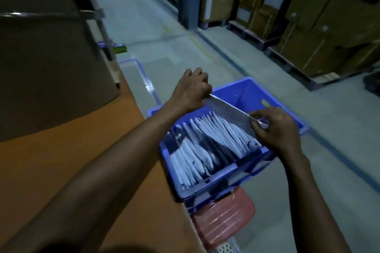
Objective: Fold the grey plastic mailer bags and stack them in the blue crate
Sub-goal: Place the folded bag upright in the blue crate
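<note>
1. The crate point(255, 88) sits just right of the table point(51, 170), above a stool point(224, 217).
2. Folded bags point(205, 146) stand in a row inside the crate.
3. One bag point(230, 115) is above the row, left hand point(191, 90) pinching its far end, right hand point(275, 127) its near end.
4. Boxes point(329, 26) stand behind, at right.

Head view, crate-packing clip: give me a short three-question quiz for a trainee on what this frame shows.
1. True or false: the left hand and the right hand both hold one grey mailer bag above the blue crate.
2. The bags already in the crate: A) lie flat in one pile, B) stand on edge in rows, C) hang over the rim?
3. Fill in: on the pallets at right stand cardboard ____.
Key: 1 true; 2 B; 3 boxes.
</note>
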The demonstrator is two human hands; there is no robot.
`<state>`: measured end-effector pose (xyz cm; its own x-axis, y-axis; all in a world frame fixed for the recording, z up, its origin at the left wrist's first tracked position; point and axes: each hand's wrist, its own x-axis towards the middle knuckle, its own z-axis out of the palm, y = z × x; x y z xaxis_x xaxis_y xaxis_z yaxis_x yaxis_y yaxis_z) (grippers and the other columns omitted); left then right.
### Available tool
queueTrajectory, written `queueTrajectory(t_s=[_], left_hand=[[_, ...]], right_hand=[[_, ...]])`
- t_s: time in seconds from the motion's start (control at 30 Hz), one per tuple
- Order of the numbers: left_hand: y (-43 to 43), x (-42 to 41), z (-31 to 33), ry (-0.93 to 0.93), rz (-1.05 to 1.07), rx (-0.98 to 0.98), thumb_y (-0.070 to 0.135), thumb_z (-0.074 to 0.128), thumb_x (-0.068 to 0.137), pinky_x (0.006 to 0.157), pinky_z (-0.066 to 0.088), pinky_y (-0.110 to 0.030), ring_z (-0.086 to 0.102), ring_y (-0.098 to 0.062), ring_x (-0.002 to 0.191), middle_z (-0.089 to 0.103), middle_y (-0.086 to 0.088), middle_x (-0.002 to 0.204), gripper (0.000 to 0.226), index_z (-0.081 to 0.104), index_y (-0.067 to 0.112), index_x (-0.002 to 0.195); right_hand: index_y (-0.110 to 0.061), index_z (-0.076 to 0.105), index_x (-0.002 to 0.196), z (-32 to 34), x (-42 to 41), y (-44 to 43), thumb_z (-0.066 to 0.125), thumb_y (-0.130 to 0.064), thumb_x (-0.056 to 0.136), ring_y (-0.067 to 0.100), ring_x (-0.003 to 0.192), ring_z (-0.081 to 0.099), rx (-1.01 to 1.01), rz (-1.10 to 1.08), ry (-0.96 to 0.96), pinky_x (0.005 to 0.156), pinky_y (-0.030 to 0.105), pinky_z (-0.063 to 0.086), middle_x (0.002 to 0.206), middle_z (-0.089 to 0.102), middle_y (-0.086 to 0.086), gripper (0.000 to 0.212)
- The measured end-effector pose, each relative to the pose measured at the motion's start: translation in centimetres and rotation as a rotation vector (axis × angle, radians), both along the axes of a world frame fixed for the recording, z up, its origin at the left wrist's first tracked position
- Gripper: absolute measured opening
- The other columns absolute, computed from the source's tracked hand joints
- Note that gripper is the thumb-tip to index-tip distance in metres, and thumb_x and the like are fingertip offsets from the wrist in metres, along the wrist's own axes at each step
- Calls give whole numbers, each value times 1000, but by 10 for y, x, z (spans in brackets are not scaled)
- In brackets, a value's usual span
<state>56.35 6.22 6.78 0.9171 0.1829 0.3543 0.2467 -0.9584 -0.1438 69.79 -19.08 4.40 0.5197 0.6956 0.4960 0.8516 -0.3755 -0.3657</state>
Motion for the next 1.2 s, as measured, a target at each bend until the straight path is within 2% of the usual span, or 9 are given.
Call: queueTrajectory(t_s=[0.23, 0.33, 0.47, 0.57, 0.77, 0.93, 1.0, 1.1, 1.2], left_hand=[[-5, 149, -86, 132, -160, 16, 6, 85, 58, 54, 42, -34, 60, -34, 82, 61, -7, 76, 20, 71, 14, 71], [-6, 179, -131, 191, -169, -90, 5, 85, 63, 50, 42, -33, 63, -34, 86, 63, -8, 78, 19, 75, 13, 76], [1, 195, -180, 325, -127, -178, 6, 76, 74, 61, 50, -43, 58, -38, 102, 66, -11, 89, 13, 74, 11, 85], [13, 199, -202, 355, -154, -151, 3, 81, 69, 52, 51, -41, 60, -38, 85, 60, -10, 72, 15, 68, 10, 69], [26, 198, -199, 351, -231, -81, 5, 77, 72, 58, 47, -44, 57, -37, 80, 55, -9, 65, 18, 62, 13, 66], [28, 197, -203, 358, -233, -97, 3, 80, 72, 60, 47, -43, 58, -37, 80, 57, -9, 67, 19, 63, 12, 70], [27, 193, -201, 358, -223, -150, 1, 77, 75, 64, 46, -44, 58, -39, 84, 62, -10, 76, 14, 69, 11, 81], [27, 181, -189, 286, -155, -256, 11, 78, 82, 75, 48, -44, 58, -39, 97, 69, -10, 101, 30, 74, 16, 112], [19, 150, -163, 144, -83, -344, 18, 81, 76, 78, 52, -46, 60, -38, 98, 69, -12, 103, 44, 72, 14, 119]], right_hand=[[-6, 72, 85, -38, 83, 3, 64, -13, 88, 41, 89, 67, -363, -278, 14, 64, 43, 52, 92, 68, 16, 11], [-6, 70, 99, -58, 99, 19, 55, -14, 93, 40, 98, 69, -620, -291, 65, 76, 44, 55, 103, 69, 16, 18], [-9, 60, 124, -86, 117, 46, 49, -25, 105, 34, 119, 64, -885, -198, 117, 93, 42, 53, 126, 65, 13, 27], [-4, 55, 135, -104, 131, 66, 51, -28, 106, 36, 130, 57, -969, -160, 322, 101, 44, 49, 139, 59, 17, 38], [-2, 34, 149, -125, 149, 84, 58, -25, 101, 41, 130, 54, -1137, -101, 703, 97, 47, 48, 147, 49, 23, 58], [-5, 44, 148, -128, 150, 88, 53, -21, 101, 40, 116, 64, -1124, -28, 746, 83, 42, 53, 140, 57, 25, 50], [-8, 41, 151, -128, 149, 86, 51, -24, 103, 40, 123, 60, -1062, -38, 777, 90, 43, 52, 145, 54, 24, 52], [-20, 39, 153, -119, 149, 77, 54, -31, 100, 38, 131, 54, -895, -70, 754, 104, 46, 48, 149, 52, 19, 57], [-23, 50, 148, -102, 136, 67, 59, -29, 91, 35, 133, 54, -726, -58, 739, 108, 46, 46, 147, 56, 15, 58]])
